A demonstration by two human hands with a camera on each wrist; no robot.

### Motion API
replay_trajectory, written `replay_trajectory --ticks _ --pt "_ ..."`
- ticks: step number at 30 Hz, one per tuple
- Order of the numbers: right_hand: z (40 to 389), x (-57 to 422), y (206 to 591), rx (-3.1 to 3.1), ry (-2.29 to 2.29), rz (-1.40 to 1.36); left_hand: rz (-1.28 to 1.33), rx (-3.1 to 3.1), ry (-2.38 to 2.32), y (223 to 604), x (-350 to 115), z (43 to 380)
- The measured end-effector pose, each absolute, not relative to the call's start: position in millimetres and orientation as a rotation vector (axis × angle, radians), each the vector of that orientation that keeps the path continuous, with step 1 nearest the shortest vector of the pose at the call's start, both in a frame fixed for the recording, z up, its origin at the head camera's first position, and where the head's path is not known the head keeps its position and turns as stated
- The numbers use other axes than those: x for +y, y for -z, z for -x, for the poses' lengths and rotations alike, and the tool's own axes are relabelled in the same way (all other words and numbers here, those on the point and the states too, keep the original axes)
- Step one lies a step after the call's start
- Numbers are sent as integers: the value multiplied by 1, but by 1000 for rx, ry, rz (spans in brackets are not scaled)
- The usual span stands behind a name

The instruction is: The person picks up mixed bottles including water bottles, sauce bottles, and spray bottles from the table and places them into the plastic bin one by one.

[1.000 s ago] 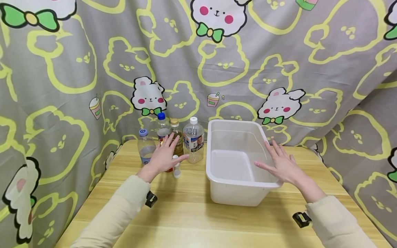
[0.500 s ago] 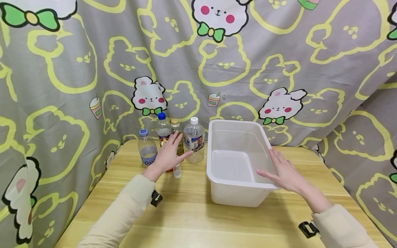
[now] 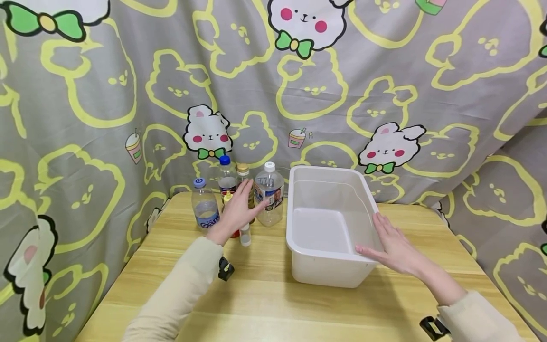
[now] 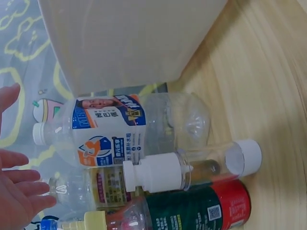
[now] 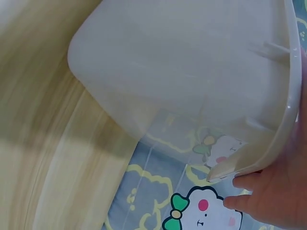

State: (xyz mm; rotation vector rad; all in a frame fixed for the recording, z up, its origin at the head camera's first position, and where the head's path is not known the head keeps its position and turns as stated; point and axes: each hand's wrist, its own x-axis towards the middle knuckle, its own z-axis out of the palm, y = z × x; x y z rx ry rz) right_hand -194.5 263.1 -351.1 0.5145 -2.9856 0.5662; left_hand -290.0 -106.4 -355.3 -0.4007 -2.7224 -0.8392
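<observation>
My left hand [image 3: 236, 213] hovers with fingers spread over a group of bottles, apparently holding none. Around it stand a large clear bottle [image 3: 270, 217] with a white cap, a small clear bottle [image 4: 160, 172] with white ends, a light-blue-capped bottle [image 3: 205, 213], a dark-blue-capped bottle [image 3: 226, 182] and a gold-capped bottle [image 3: 243, 172]. A yellow-capped bottle [image 4: 192, 207] with a green and red label is partly hidden behind the hand. To the right, my right hand [image 3: 395, 247] lies with extended fingers at the right rim of a white plastic tub [image 3: 333, 273]; nothing shows inside the tub.
All of it stands on a light wooden table [image 3: 265, 308]. A grey curtain [image 3: 256, 95] with cartoon rabbits hangs close behind and along both sides. Black wrist cameras sit under both sleeves.
My left hand has drifted a little to the right, uncovering the yellow cap. The right hand has slid slightly nearer along the tub's rim. Bottles and tub keep their places.
</observation>
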Motion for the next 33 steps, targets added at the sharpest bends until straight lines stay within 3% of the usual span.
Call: replay_trajectory --ticks 33 --pt "193 261 359 -2971 -551 -496 302 -2588 985 334 -70 342"
